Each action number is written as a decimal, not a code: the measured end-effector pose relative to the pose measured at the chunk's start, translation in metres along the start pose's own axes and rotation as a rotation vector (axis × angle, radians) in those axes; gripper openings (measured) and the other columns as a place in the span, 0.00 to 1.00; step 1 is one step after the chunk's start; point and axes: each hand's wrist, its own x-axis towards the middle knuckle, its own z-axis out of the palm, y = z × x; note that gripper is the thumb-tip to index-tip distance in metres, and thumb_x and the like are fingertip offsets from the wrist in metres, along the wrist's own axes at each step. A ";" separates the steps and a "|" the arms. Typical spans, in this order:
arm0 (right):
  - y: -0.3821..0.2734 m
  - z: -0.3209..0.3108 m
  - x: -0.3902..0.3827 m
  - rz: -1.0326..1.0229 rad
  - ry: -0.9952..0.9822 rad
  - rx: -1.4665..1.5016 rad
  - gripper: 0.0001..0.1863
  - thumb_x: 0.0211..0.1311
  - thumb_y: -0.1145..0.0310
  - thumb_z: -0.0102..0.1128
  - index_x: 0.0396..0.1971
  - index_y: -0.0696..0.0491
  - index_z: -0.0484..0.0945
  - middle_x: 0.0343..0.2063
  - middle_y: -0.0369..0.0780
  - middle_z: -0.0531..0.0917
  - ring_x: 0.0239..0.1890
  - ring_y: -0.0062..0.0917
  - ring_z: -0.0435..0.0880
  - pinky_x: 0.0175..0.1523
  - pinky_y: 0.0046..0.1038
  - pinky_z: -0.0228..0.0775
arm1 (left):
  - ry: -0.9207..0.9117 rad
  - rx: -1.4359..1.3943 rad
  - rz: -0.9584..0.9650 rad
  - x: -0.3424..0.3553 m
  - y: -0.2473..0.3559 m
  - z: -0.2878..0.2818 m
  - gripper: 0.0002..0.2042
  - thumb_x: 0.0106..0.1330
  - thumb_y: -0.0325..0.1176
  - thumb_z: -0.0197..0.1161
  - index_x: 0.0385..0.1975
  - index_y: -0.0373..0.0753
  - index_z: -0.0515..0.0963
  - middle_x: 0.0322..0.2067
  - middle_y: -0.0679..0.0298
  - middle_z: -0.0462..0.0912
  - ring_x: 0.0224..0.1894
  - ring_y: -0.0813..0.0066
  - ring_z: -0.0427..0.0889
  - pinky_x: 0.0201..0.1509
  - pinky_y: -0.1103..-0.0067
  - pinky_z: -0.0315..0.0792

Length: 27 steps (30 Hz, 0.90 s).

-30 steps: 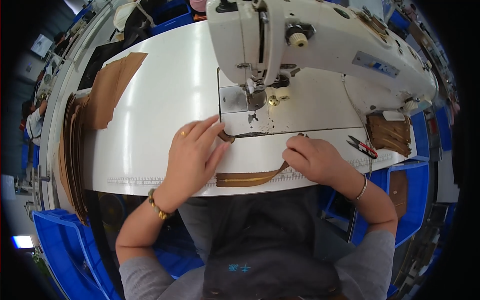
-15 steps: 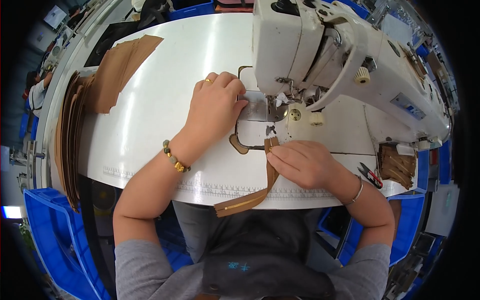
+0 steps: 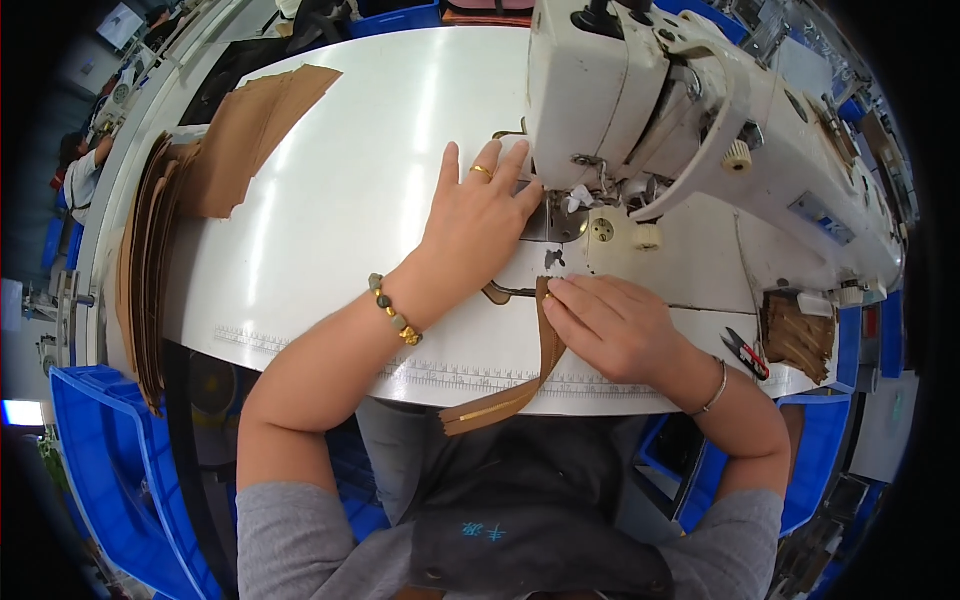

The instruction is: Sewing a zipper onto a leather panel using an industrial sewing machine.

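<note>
My right hand (image 3: 612,325) pinches the upper end of a brown zipper (image 3: 495,405) with a gold-coloured tooth line. From those fingers the zipper hangs down across the ruler marks, and its lower end juts past the table's front edge. My left hand (image 3: 482,215) lies with fingers spread beside the metal plate (image 3: 565,222) under the sewing machine's needle area. Nothing shows in the left hand. The white sewing machine (image 3: 590,100) stands over the plate; a scrap of white thread or cloth (image 3: 578,199) hangs at its presser foot.
Brown cut panels (image 3: 255,140) lie at the back left, with more brown pieces (image 3: 148,270) draped over the table's left edge. Red-and-black thread snips (image 3: 745,354) lie at right, near a stack of brown zippers (image 3: 798,335). Blue bins (image 3: 110,440) flank the white table (image 3: 320,220).
My left hand has gone from curled to spread fingers and shifted slightly right. The right hand keeps its pinch on the zipper. The whole view has shifted a little.
</note>
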 end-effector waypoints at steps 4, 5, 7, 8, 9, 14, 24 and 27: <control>0.003 -0.001 -0.001 0.027 0.005 -0.040 0.11 0.55 0.73 0.66 0.39 0.59 0.84 0.41 0.43 0.87 0.44 0.32 0.90 0.46 0.29 0.83 | -0.028 -0.017 -0.044 0.001 -0.008 -0.001 0.17 0.70 0.33 0.60 0.58 0.43 0.83 0.69 0.54 0.74 0.72 0.52 0.70 0.73 0.44 0.63; 0.004 0.000 -0.001 0.060 -0.027 -0.034 0.11 0.55 0.73 0.66 0.39 0.59 0.84 0.41 0.43 0.87 0.45 0.32 0.90 0.46 0.30 0.83 | -0.042 -0.071 -0.069 0.001 -0.012 -0.001 0.17 0.71 0.33 0.60 0.57 0.42 0.82 0.69 0.55 0.74 0.72 0.51 0.70 0.73 0.45 0.63; 0.004 0.002 -0.003 0.055 -0.039 -0.021 0.11 0.56 0.73 0.66 0.39 0.59 0.84 0.42 0.43 0.87 0.44 0.33 0.90 0.46 0.30 0.84 | 0.216 -0.095 -0.089 -0.007 -0.027 -0.004 0.11 0.71 0.33 0.63 0.50 0.40 0.84 0.53 0.59 0.85 0.66 0.56 0.77 0.68 0.54 0.73; 0.005 0.003 -0.004 0.074 -0.031 -0.008 0.11 0.56 0.74 0.66 0.40 0.59 0.84 0.42 0.43 0.87 0.44 0.33 0.90 0.46 0.30 0.84 | 0.149 -0.155 -0.160 -0.013 -0.044 -0.008 0.11 0.72 0.34 0.63 0.50 0.40 0.84 0.54 0.59 0.86 0.65 0.56 0.78 0.65 0.57 0.75; 0.006 0.004 -0.005 0.054 -0.045 -0.006 0.11 0.56 0.74 0.66 0.40 0.59 0.84 0.42 0.43 0.87 0.44 0.33 0.90 0.46 0.30 0.84 | 0.114 -0.221 -0.210 -0.020 -0.064 -0.014 0.11 0.72 0.34 0.63 0.50 0.40 0.85 0.54 0.59 0.87 0.63 0.55 0.80 0.62 0.61 0.78; 0.005 0.007 -0.005 0.084 -0.019 -0.018 0.11 0.56 0.74 0.66 0.40 0.58 0.85 0.43 0.43 0.87 0.42 0.33 0.90 0.45 0.30 0.84 | 0.034 0.216 -0.598 -0.070 -0.184 -0.046 0.10 0.74 0.37 0.60 0.44 0.40 0.85 0.47 0.59 0.89 0.53 0.54 0.85 0.52 0.62 0.82; 0.005 0.007 -0.004 0.080 -0.027 -0.038 0.10 0.55 0.74 0.67 0.39 0.57 0.85 0.41 0.42 0.88 0.40 0.32 0.90 0.41 0.29 0.84 | -0.138 0.561 -0.756 -0.119 -0.267 -0.048 0.08 0.71 0.29 0.60 0.35 0.38 0.86 0.34 0.52 0.90 0.40 0.51 0.91 0.44 0.62 0.84; 0.005 0.008 -0.004 0.076 -0.021 -0.042 0.10 0.55 0.74 0.67 0.38 0.57 0.85 0.41 0.42 0.88 0.40 0.31 0.90 0.41 0.29 0.84 | -0.098 0.557 -0.737 -0.112 -0.266 -0.060 0.07 0.70 0.28 0.61 0.35 0.37 0.86 0.36 0.50 0.90 0.42 0.51 0.91 0.45 0.64 0.85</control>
